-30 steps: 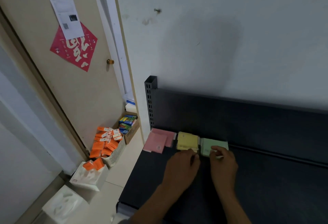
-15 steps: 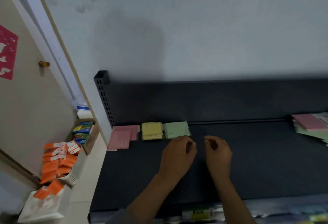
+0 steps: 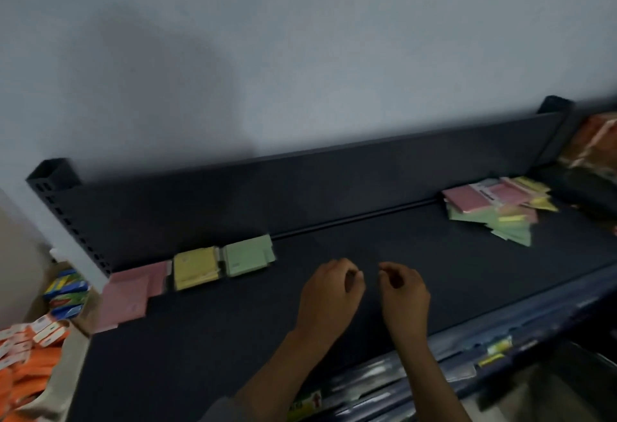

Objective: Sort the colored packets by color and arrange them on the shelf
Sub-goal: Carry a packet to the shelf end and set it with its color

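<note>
My left hand and right hand hover loosely curled, holding nothing, over the shelf; pink, yellow, green stacks sit separated by color, mixed pile awaits.
</note>
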The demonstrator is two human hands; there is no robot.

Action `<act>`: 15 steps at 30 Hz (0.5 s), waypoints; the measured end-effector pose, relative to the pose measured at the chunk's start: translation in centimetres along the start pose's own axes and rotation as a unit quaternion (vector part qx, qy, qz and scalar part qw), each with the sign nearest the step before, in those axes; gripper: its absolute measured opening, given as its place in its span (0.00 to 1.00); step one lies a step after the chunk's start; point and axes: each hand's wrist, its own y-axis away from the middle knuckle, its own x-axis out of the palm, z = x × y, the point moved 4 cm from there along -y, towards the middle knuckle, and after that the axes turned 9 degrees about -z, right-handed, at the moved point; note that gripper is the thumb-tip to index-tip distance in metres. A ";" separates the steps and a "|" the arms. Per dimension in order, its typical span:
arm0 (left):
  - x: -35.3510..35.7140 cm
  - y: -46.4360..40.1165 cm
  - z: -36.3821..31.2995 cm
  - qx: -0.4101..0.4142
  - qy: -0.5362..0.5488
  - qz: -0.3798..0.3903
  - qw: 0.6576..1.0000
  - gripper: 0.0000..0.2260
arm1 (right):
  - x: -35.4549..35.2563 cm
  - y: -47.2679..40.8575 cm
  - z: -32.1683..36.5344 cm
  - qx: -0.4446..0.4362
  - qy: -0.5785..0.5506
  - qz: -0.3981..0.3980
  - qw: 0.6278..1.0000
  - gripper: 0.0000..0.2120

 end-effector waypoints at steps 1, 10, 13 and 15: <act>1.1 -0.3 -1.1 0.007 0.005 0.009 1.000 0.08 | -1.2 -0.8 -0.7 0.009 0.003 -0.010 1.000 0.07; 10.4 -1.6 -9.2 0.046 0.020 0.061 0.997 0.08 | -10.0 -6.1 -6.2 0.036 0.047 -0.066 0.996 0.09; 13.3 -1.4 -11.5 0.059 0.028 0.097 0.993 0.11 | -12.4 -7.4 -7.6 0.038 0.046 -0.069 0.996 0.09; 15.0 -1.5 -13.1 0.063 0.038 0.110 0.991 0.12 | -14.0 -8.5 -8.5 0.037 0.050 -0.075 0.995 0.09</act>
